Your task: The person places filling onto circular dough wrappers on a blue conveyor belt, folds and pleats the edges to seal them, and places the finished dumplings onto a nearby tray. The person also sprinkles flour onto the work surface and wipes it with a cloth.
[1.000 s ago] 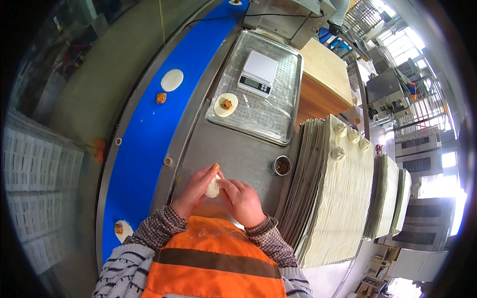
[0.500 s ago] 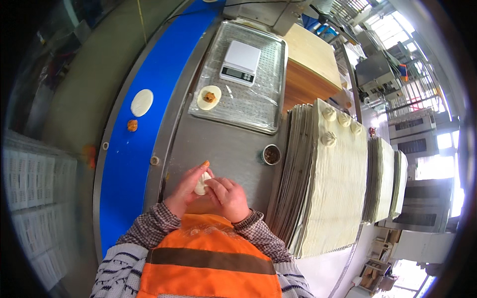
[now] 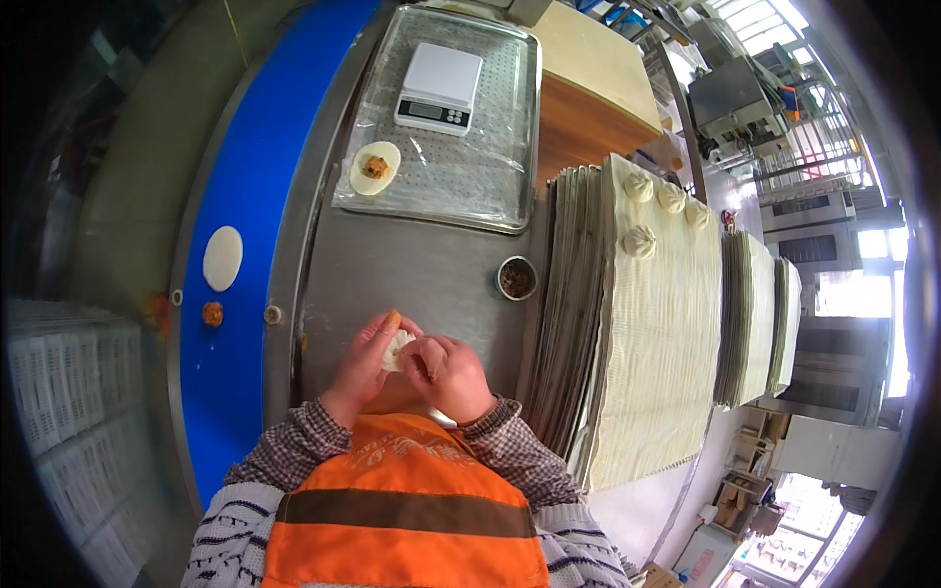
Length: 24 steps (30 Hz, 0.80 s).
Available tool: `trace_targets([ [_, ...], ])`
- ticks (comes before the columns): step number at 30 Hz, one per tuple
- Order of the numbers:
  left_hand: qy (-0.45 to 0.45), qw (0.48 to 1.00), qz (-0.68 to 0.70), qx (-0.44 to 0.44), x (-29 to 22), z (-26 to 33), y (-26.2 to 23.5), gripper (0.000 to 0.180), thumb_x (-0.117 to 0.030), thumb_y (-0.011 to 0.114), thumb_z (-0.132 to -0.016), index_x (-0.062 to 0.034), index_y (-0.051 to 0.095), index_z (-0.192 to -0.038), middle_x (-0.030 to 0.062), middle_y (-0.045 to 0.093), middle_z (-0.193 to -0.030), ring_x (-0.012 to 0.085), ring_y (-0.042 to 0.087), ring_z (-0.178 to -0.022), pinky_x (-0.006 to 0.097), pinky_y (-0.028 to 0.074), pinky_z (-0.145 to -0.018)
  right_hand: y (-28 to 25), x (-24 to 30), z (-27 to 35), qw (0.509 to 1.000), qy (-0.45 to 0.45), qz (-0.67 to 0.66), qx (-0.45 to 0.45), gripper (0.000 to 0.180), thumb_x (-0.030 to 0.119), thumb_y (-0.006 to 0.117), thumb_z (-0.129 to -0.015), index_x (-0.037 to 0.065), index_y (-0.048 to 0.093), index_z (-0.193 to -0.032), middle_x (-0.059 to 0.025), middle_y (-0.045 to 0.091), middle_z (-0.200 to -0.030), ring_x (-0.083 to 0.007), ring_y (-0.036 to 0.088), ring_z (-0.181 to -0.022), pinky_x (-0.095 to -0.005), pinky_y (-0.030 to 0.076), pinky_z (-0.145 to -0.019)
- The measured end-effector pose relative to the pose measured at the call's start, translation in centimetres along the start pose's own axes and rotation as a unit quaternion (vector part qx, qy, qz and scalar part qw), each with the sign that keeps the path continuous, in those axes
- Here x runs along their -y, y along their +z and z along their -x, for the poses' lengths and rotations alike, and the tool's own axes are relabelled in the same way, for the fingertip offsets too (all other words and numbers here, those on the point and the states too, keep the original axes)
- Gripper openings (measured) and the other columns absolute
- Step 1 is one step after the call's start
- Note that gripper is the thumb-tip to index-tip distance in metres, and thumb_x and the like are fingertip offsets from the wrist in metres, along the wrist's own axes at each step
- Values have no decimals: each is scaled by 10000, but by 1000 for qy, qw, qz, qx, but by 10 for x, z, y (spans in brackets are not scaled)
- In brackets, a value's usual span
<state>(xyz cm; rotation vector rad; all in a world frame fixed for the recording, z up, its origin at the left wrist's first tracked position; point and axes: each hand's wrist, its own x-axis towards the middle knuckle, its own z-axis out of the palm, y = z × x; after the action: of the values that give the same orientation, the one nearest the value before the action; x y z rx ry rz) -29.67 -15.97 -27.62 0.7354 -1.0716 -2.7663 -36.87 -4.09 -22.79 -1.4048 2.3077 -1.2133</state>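
A white dough bun (image 3: pixel 396 350) sits cupped in my left hand (image 3: pixel 364 361), whose fingers curl around it, one fingertip stained orange. My right hand (image 3: pixel 443 372) pinches the bun's edge, its fingers pressed together. The bun's filling is hidden between the hands. Beyond them on the metal tray (image 3: pixel 503 208) lies a flat dough wrapper (image 3: pixel 391 158) topped with orange-brown filling (image 3: pixel 374 168). A round wrapper (image 3: pixel 223 259) and a separate lump of filling (image 3: pixel 213 314) rest on the blue belt (image 3: pixel 221 412) to the left.
On the plastic-covered tray stands a white kitchen scale (image 3: pixel 440 88). A small metal cup (image 3: pixel 517 278) with dark contents is on the steel table (image 3: pixel 412 250). Several pleated buns (image 3: pixel 639 242) sit on the cloth-topped stack of trays (image 3: pixel 652 363) at right, with more stacks (image 3: pixel 747 318) behind.
The wrapper and filling lump on the belt have shifted nearer to me. My view has tilted a little. The bun is more gathered between my hands, and my right fingers have shifted along its edge.
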Motion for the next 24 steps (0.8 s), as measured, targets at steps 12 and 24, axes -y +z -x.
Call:
trace_targets([
  [12, -202, 975, 71, -53, 40, -71, -12, 374, -418, 447, -935, -75, 566, -845, 63, 603, -786, 187, 627, -714, 313, 539, -569, -55, -175, 8, 934, 269, 219, -89, 153, 65, 668, -726, 23, 623, -867, -121, 603, -802, -281, 596, -709, -365, 487, -647],
  [24, -197, 976, 84, -49, 46, -99, -6, 373, -402, 419, -948, -75, 563, -842, 75, 609, -788, 183, 628, -692, 311, 542, -529, -49, -217, 4, 940, 274, 195, -53, 103, 92, 647, -738, 8, 647, -798, -124, 587, -734, -280, 588, -692, -367, 477, -641],
])
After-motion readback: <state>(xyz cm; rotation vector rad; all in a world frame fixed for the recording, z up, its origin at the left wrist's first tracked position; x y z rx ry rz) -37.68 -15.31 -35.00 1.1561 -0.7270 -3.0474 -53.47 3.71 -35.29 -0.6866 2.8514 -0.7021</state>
